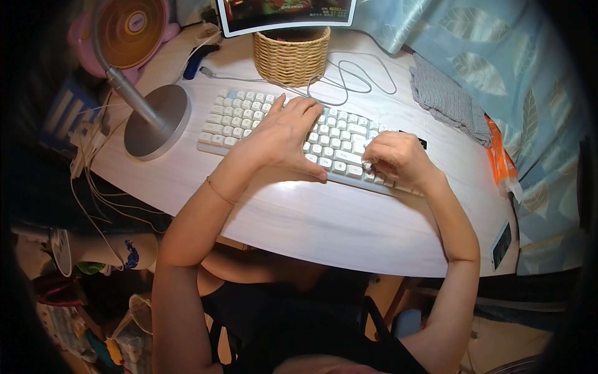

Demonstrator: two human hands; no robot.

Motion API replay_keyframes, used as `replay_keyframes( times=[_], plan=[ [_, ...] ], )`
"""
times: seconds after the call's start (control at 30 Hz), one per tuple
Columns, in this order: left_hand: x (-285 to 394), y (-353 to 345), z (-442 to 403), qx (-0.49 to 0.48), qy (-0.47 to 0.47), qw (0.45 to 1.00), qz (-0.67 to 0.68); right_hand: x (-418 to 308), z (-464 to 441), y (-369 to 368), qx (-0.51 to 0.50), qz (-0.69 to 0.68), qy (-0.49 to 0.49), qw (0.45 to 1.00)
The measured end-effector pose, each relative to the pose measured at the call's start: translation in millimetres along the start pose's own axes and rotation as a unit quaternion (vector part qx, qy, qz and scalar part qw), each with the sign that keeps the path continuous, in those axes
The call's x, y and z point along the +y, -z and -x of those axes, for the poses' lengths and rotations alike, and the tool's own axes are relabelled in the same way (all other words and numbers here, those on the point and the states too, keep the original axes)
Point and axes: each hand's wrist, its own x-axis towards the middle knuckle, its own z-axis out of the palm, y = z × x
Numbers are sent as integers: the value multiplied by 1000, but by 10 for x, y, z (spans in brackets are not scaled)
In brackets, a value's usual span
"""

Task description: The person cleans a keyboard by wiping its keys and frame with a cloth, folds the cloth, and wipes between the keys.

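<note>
A white-keyed keyboard (342, 146) lies at a slant across the middle of the desk. My left hand (280, 137) spans it, its thumb at the near edge and its fingers reaching to the far edge, gripping it from above. Over the right part of the keys, my right hand (402, 159) is closed, fingertips bent down in a pinch at the near rows. A small whitish bit shows at those fingertips, too small to name. The keys beneath both hands are hidden.
Behind the keyboard stand a wicker basket (291, 59), a looped grey cable (346, 81) and a screen (286, 15). A round lamp base (159, 121) and pink fan (128, 31) are at left. Right are a folded grey cloth (448, 96), orange packet (498, 156) and phone (501, 244).
</note>
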Motion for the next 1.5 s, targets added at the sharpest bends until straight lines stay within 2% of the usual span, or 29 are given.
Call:
replay_keyframes(
  times=[0.17, 0.3, 0.4, 0.57, 0.67, 1.0, 1.1, 1.2, 1.3, 1.4, 1.5],
  plan=[
    [-16, -8, -21, 0, -10, 1000, 2, 103, -11, -48, 37, 38, 12, 999],
    [-4, 2, -8, -9, 3, 1000, -3, -74, 18, 4, -19, -22, 41, 999],
    [-8, -17, -5, -5, 4, 1000, -6, -94, 22, 20, -50, -17, 32, 998],
    [-2, 3, -20, -5, 11, 1000, -2, 32, 12, -59, 23, -19, 35, 999],
    [-22, 26, -15, -7, 15, 1000, -2, -37, 28, -51, -13, -10, 42, 999],
    [-65, 95, 4, -27, 18, 999, 11, -47, 9, -125, 23, -46, 26, 998],
    [-77, 96, 0, -25, 12, 1000, 13, -119, 5, -104, 10, -39, 52, 998],
    [-87, 90, 8, -22, 9, 1000, 11, -82, 2, -96, -5, -65, 34, 997],
    [-83, 88, 10, -22, 10, 1000, 8, -40, -24, -107, 23, -34, 17, 999],
    [-96, 70, 12, -22, 14, 1000, 9, -41, 3, -146, 21, -48, 53, 997],
    [-102, 77, 13, -23, 17, 1000, 8, -52, -8, -102, 9, -32, 50, 998]
  ],
)
